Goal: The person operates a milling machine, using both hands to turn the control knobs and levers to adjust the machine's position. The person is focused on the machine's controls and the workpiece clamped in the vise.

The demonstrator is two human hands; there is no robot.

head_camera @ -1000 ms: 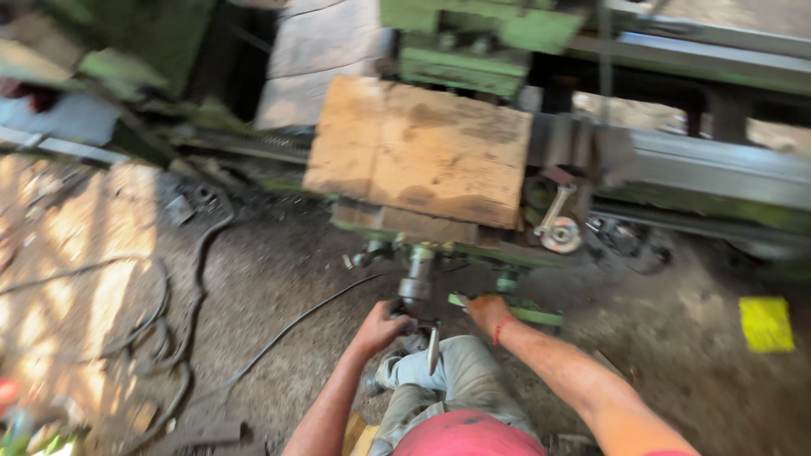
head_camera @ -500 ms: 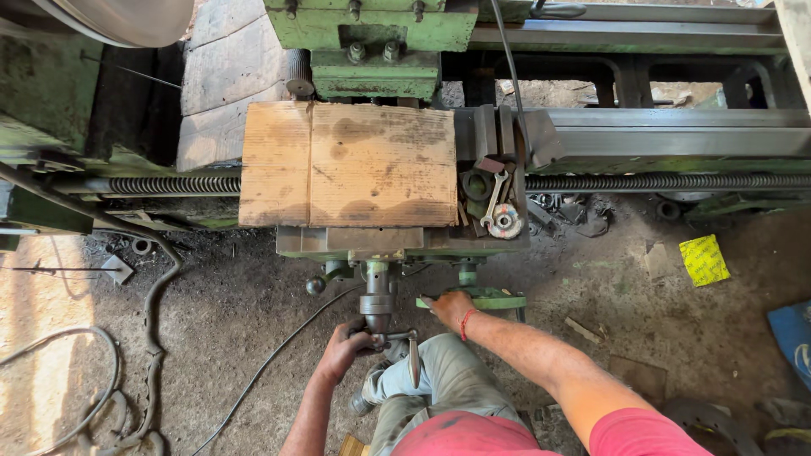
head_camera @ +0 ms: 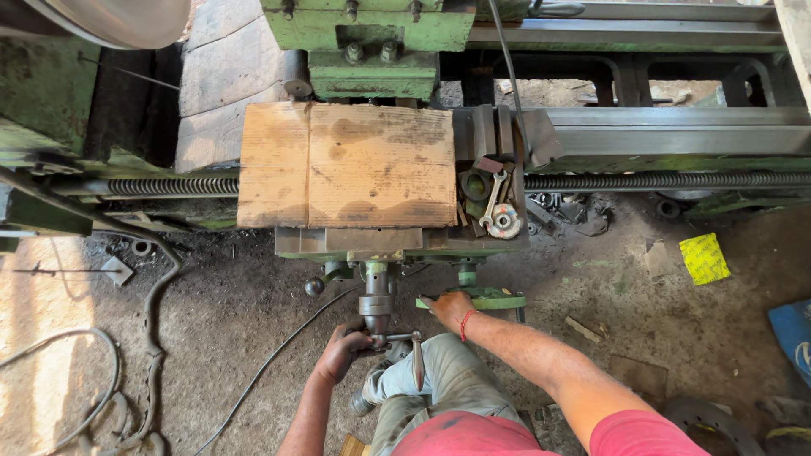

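While the person stands over the lathe carriage, the left hand is wrapped around the crank handle that juts from the grey shaft below the carriage, just in front of the person's knee. The right hand rests flat, fingers loosely spread, on the green lever just right of that shaft. A stained cardboard sheet covers the carriage above both hands.

left palm hidden on crank handle, wheel cropped
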